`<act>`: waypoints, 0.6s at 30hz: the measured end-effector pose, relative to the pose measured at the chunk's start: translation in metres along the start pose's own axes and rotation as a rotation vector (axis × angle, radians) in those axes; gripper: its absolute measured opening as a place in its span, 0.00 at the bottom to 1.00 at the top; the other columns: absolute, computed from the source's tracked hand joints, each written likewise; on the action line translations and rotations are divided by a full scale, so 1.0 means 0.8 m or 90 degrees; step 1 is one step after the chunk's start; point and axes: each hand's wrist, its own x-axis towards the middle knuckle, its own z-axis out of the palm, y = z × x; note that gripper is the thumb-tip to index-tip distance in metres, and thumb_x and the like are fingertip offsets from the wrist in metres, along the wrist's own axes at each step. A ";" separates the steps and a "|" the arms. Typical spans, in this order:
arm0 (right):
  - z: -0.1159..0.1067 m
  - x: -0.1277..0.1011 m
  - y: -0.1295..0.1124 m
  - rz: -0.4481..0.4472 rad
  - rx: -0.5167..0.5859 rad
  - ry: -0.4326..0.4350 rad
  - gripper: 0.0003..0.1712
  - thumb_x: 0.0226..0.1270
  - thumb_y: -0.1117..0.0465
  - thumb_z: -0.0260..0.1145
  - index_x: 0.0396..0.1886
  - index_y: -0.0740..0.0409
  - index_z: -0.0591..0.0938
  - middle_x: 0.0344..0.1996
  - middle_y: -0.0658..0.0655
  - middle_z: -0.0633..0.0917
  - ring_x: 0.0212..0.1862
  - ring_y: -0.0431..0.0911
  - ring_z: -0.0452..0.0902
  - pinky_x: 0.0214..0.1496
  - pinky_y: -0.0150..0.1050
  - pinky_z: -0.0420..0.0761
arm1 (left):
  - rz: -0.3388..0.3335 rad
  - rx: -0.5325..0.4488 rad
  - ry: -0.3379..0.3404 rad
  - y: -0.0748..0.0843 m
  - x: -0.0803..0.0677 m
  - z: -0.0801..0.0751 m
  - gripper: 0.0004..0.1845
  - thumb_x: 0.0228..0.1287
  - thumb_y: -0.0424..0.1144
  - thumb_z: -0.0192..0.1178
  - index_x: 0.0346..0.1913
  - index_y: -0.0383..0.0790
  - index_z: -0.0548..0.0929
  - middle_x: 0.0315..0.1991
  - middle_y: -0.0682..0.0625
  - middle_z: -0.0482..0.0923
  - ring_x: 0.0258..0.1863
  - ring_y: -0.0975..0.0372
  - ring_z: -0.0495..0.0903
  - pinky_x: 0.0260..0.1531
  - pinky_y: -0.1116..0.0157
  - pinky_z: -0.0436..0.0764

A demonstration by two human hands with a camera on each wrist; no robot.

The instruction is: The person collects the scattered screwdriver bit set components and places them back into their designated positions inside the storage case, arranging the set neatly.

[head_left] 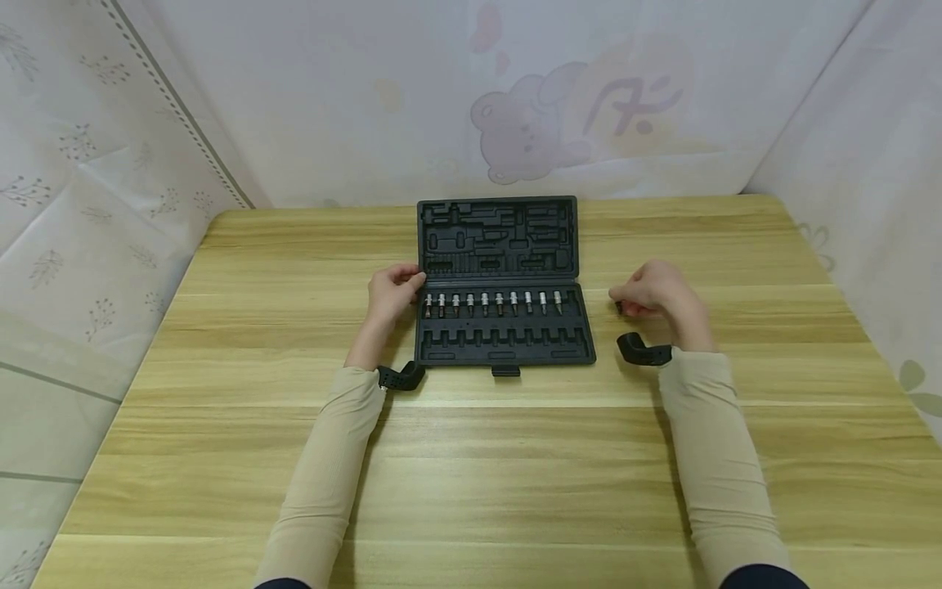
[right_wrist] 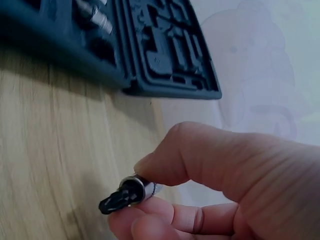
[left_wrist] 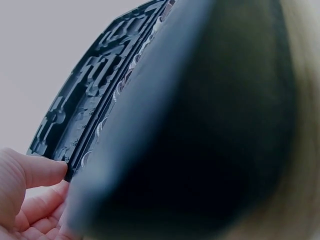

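A black plastic tool case (head_left: 471, 322) lies open on the table, its moulded lid (head_left: 497, 237) folded back. Several silver bit sockets (head_left: 485, 303) stand in a row across the base, just below the hinge. At the case's left side, my left hand (head_left: 392, 293) holds the edge near the hinge between thumb and fingers. To the right of the case, my right hand (head_left: 655, 293) pinches a bit socket (right_wrist: 137, 190) between thumb and fingertips. Its dark cross-shaped tip points away from the palm in the right wrist view. The left wrist mount hides most of the base in the left wrist view.
The wooden table (head_left: 471, 474) extends on all sides of the case. A latch (head_left: 505, 371) sticks out from the case's front edge. Black wrist cameras (head_left: 643, 350) sit on both wrists. A printed curtain (head_left: 331, 106) hangs behind the table.
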 end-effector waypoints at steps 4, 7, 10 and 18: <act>0.003 -0.002 -0.007 -0.015 -0.008 -0.004 0.16 0.60 0.57 0.63 0.29 0.70 0.82 0.13 0.50 0.80 0.20 0.42 0.77 0.27 0.37 0.79 | -0.006 -0.004 0.000 0.000 0.000 0.000 0.15 0.64 0.33 0.59 0.51 0.30 0.80 0.43 0.39 0.80 0.30 0.63 0.75 0.28 0.73 0.76; 0.006 -0.003 -0.013 -0.030 -0.019 -0.004 0.16 0.60 0.57 0.62 0.28 0.69 0.83 0.13 0.50 0.80 0.20 0.41 0.77 0.28 0.37 0.79 | -0.012 -0.006 0.000 0.000 0.001 0.000 0.15 0.64 0.34 0.59 0.51 0.30 0.80 0.43 0.39 0.80 0.31 0.62 0.75 0.28 0.73 0.76; 0.009 -0.004 -0.020 -0.044 -0.022 -0.006 0.15 0.59 0.58 0.62 0.28 0.69 0.83 0.13 0.50 0.80 0.19 0.41 0.76 0.27 0.36 0.78 | -0.014 -0.003 -0.001 0.000 0.001 0.000 0.15 0.65 0.34 0.59 0.51 0.30 0.80 0.43 0.40 0.80 0.31 0.62 0.75 0.29 0.72 0.75; 0.017 -0.003 -0.038 -0.068 -0.017 -0.030 0.15 0.60 0.60 0.61 0.25 0.69 0.83 0.11 0.49 0.80 0.17 0.40 0.75 0.24 0.34 0.77 | -0.007 -0.003 -0.001 0.000 0.001 0.000 0.15 0.65 0.34 0.59 0.51 0.30 0.80 0.42 0.40 0.79 0.29 0.63 0.74 0.27 0.73 0.74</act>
